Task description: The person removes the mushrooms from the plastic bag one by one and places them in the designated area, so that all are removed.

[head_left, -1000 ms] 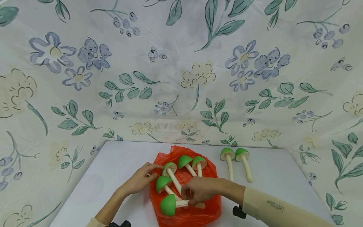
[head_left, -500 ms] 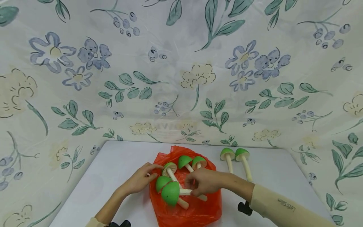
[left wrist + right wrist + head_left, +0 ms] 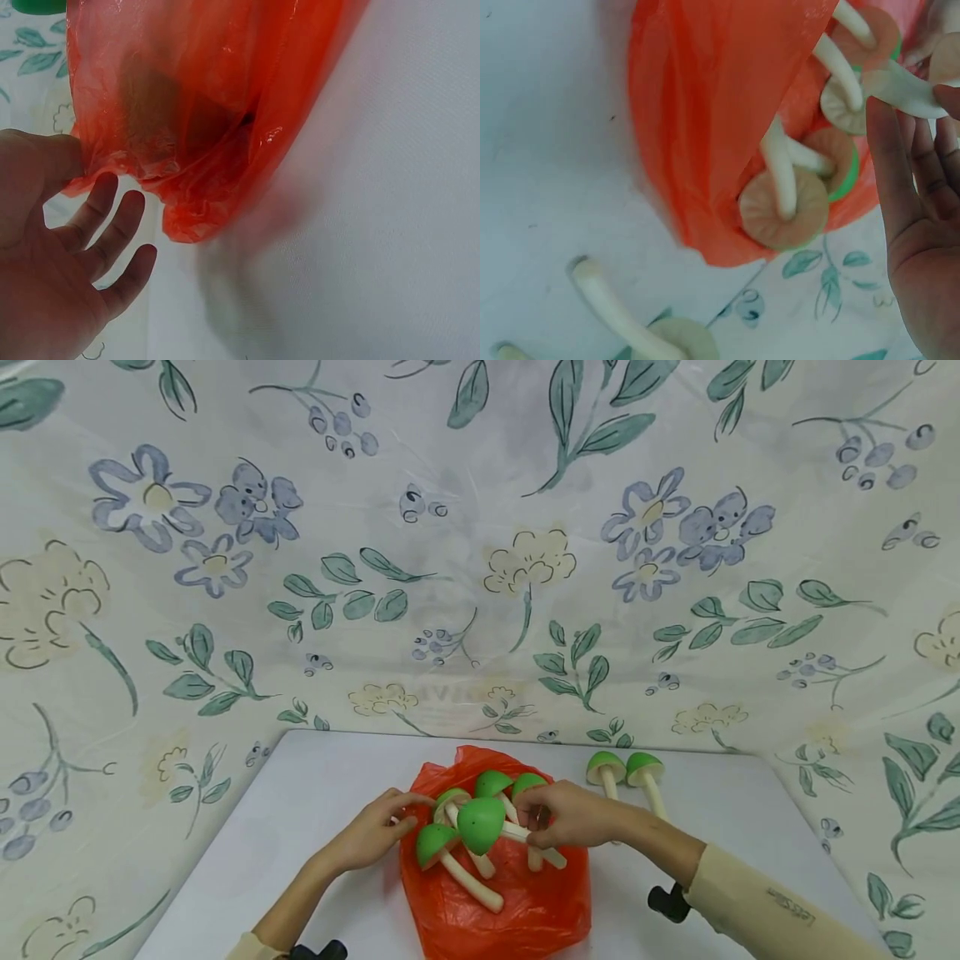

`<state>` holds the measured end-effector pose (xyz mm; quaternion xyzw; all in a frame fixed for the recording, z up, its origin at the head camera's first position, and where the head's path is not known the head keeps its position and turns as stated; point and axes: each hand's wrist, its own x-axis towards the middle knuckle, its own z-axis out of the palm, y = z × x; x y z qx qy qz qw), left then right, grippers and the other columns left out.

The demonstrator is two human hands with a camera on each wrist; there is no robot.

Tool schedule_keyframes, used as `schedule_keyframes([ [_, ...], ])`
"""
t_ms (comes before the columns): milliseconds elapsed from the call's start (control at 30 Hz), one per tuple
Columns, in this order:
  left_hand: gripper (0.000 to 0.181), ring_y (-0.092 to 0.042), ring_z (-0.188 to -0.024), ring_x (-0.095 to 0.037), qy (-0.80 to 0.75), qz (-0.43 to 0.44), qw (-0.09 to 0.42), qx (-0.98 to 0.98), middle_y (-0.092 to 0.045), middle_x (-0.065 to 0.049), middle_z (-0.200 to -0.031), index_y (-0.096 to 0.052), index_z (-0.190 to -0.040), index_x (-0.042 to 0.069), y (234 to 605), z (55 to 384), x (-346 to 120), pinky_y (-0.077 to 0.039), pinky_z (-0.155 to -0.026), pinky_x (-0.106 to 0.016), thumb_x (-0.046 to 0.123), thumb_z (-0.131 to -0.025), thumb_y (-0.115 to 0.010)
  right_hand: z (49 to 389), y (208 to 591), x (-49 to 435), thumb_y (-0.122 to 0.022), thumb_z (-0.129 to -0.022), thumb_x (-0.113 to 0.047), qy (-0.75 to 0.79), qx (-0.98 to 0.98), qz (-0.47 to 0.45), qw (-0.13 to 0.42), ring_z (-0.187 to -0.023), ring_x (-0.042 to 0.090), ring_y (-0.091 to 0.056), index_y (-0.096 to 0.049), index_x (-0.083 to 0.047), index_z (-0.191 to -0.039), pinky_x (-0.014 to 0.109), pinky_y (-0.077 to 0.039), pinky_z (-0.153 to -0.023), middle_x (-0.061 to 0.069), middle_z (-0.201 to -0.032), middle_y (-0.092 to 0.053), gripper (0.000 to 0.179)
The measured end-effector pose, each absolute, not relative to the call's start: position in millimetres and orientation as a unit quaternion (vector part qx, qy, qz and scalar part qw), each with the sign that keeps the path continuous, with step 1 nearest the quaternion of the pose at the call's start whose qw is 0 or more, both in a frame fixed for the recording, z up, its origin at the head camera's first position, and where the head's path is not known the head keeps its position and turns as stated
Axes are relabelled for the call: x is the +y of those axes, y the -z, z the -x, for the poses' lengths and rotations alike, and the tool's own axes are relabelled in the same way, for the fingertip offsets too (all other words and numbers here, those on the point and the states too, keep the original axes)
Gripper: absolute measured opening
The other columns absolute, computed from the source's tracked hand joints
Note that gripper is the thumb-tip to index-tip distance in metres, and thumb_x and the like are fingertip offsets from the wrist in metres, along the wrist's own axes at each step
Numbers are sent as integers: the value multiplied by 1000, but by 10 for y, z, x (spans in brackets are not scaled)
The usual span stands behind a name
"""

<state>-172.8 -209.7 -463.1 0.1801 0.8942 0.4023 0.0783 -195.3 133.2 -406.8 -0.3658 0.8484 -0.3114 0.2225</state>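
A toy mushroom [image 3: 481,827] with a green cap and pale stem is pinched by its stem in my right hand [image 3: 573,814], cap pointing left, over the red plastic bag [image 3: 510,927]. In the right wrist view the thumb and fingertips meet on that stem [image 3: 904,90]. The edge of the bag's mouth is pinched by my left hand [image 3: 375,831], its other fingers spread, as the left wrist view shows. Several more mushrooms lie in the bag's opening, among them one at the left [image 3: 437,843] with its stem slanting toward me.
Two similar mushrooms [image 3: 605,767] lie on the white table [image 3: 300,777] behind and right of the bag, partly covered by my right forearm. A floral cloth [image 3: 465,543] hangs behind the table's back edge.
My right hand has lifted the pinched mushroom up from the bag's near side and moved it away from me and slightly right. My left hand has stayed at the bag's edge.
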Motion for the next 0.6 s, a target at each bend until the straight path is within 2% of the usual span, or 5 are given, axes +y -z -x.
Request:
schedule_keyframes([
  [200,30,-57,-98,-22,-404,-181,80,893,-56,-6,-107,-66,-127,15,4621,1724,-2103,-51,-75,-31,7,-100,-57,1971,4079,1503,-73,-89,-18,305,862,347,211,-85,8,-61,-62,-22,-94,26,-53,-75,-10,-87,-63,14],
  [467,30,-57,-99,-22,-401,-180,81,895,-56,-5,-107,-66,-127,16,4652,1741,-2104,-51,-77,-31,7,-100,-56,1975,4089,1795,-70,-91,-13,344,860,307,219,-80,16,-63,-62,-15,-96,35,-58,-60,-1,-87,-62,9],
  [600,30,-57,-98,-22,-400,-182,78,895,-56,-4,-106,-66,-127,16,4646,1737,-2108,-51,-77,-32,7,-100,-56,1984,4089,1982,-70,-89,-12,346,872,283,198,-81,18,-62,-63,-13,-96,31,-57,-59,2,-89,-61,10],
])
